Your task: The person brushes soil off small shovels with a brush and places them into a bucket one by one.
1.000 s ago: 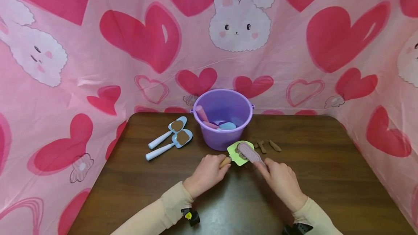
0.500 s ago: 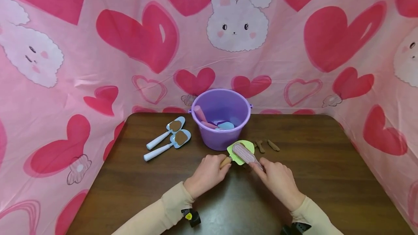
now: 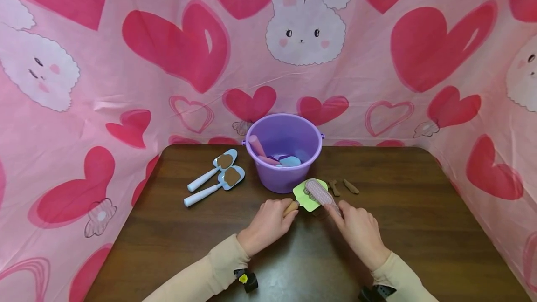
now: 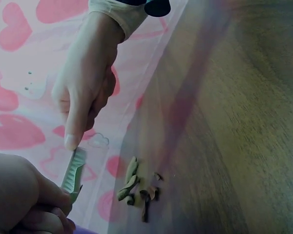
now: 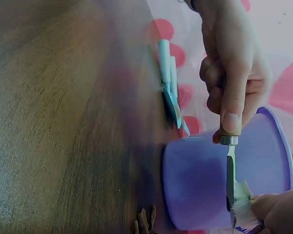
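Observation:
My left hand (image 3: 267, 225) grips the wooden handle of a small trowel (image 3: 299, 195) with a lime-green blade, raised off the table. In my right hand (image 3: 360, 229) is a pale pink scrubbing brush (image 3: 319, 192), its head lying across the green blade. Bristles (image 5: 244, 212) press against the blade in the right wrist view, where the blade stands edge-on. Several brown, curled scraps (image 4: 132, 183) lie on the table beyond the blade; in the head view the brush and blade hide some of them.
A purple bucket (image 3: 278, 178) stands at the table's back edge with pink and blue tools (image 3: 289, 161) inside. Left of it, two light-blue trowels (image 3: 203, 195) with brown patches on their blades lie on the dark wooden table (image 3: 168, 246). A pink printed cloth (image 3: 243, 69) hangs behind.
The brush slid left over the green blade, then back up and right to nearly where it was. The left hand and trowel stayed almost still.

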Demonstrator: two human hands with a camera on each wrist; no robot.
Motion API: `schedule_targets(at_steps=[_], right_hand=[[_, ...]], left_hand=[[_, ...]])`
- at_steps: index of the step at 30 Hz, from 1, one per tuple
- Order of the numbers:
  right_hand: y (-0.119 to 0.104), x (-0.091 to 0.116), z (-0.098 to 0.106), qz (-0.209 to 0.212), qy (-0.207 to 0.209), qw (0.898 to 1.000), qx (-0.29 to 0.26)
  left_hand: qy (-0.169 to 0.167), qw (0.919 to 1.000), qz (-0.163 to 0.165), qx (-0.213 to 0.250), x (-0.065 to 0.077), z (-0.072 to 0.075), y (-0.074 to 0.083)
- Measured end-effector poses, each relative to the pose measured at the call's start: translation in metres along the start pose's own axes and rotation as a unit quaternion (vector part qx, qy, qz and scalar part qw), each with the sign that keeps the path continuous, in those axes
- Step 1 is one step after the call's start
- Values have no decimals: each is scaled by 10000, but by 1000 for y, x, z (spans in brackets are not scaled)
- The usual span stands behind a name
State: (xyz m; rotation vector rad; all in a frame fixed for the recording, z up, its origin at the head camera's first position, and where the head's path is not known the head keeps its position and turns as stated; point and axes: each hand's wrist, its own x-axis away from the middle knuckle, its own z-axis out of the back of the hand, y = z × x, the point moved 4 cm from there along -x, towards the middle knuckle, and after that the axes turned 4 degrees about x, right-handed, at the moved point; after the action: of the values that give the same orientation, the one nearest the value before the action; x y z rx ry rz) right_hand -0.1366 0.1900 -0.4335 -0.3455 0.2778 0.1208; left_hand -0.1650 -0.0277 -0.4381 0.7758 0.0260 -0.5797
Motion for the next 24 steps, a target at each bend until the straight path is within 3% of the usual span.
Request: schedule_targets(at_steps=[11,17,24], right_hand=[[2,-6,3,-27,122,9999,-8],[0,-9,11,248,434,9986,-199],[-3,-7,8,665,7,9976,189]], left_hand=[[31,10000,25,-36,-3,-4,0],[-19,10000,49,-45,-3,-4,1],[-100,9997,153,172,-4,-3,3]])
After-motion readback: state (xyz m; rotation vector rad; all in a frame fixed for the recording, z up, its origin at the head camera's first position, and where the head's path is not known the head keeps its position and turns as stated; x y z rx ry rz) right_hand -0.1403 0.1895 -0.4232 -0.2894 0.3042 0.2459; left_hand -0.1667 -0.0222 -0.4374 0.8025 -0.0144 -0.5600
